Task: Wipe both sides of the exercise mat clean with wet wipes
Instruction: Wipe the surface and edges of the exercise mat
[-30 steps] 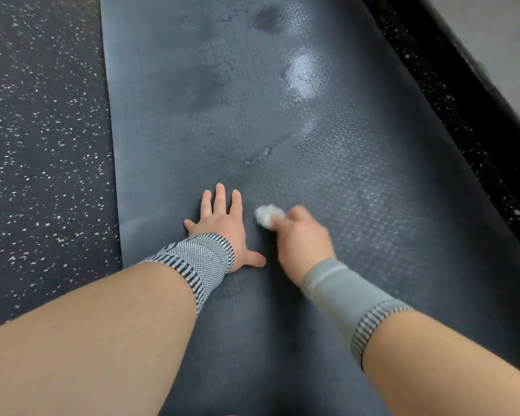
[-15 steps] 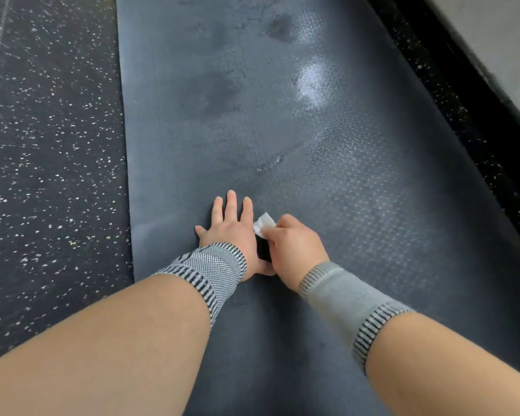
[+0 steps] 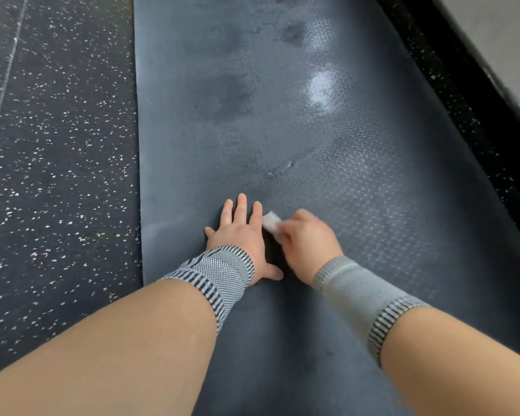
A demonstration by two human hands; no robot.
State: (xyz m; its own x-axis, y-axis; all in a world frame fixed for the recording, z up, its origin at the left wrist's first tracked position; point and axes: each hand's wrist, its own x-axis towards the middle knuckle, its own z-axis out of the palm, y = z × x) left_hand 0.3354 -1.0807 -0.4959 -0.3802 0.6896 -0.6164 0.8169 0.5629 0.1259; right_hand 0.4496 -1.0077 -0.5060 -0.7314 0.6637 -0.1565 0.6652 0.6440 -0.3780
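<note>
A: Where was the exercise mat [image 3: 252,121]?

B: It lay flat on the speckled floor [image 3: 57,145], running from six o'clock up toward twelve, with a shiny wet patch [image 3: 323,88] near one o'clock.

A: And the hands?

B: The left hand [image 3: 242,232] lay spread, palm down, on the mat at its centre. The right hand [image 3: 308,238] was just beside it at three o'clock, fingers curled and pinching a small white wet wipe [image 3: 271,221] (a little blurred) against the mat, close by the left forefinger.

A: Any writing or brand?

B: None could be read, neither on the mat nor on the grey striped wristbands [image 3: 219,274].
</note>
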